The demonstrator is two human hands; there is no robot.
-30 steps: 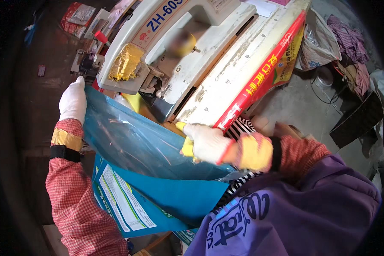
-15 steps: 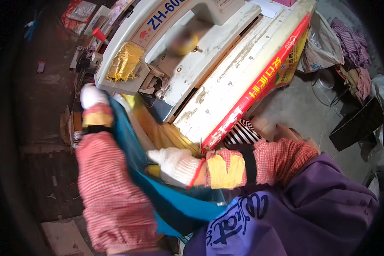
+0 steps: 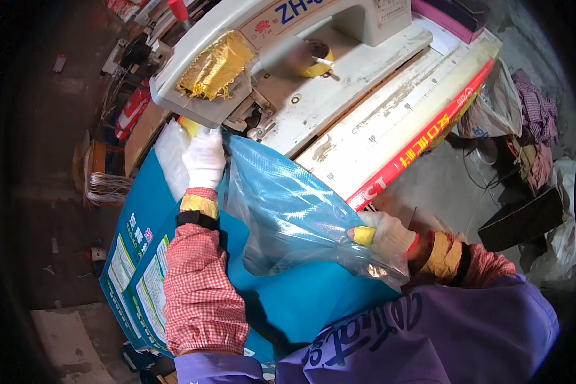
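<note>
A blue woven bag [image 3: 313, 288] with a clear plastic liner [image 3: 262, 237] spreads across my lap, up to the head of an industrial sewing machine [image 3: 217, 73]. My left hand [image 3: 205, 160], in a white knit glove, is closed on the bag's upper edge just below the machine head; its fingertips are partly hidden there. Further right, my right hand [image 3: 390, 237] pinches the liner and bag edge at the table's front. It wears a white glove with a yellow cover on the thumb. Between both hands the bag's mouth is drawn out wide.
The white worktable [image 3: 377, 134] has a red and yellow strip along its front edge. A yellow tape roll [image 3: 320, 64] lies under the machine arm. At the right are a white sack [image 3: 493, 109], cloths [image 3: 534, 115] and a black box [image 3: 521, 214]. Cardboard [image 3: 77, 339] lies lower left.
My right hand has moved right, stretching the bag and liner out. My left hand has shifted right, beneath the machine head. The bag's printed side and clear liner now show.
</note>
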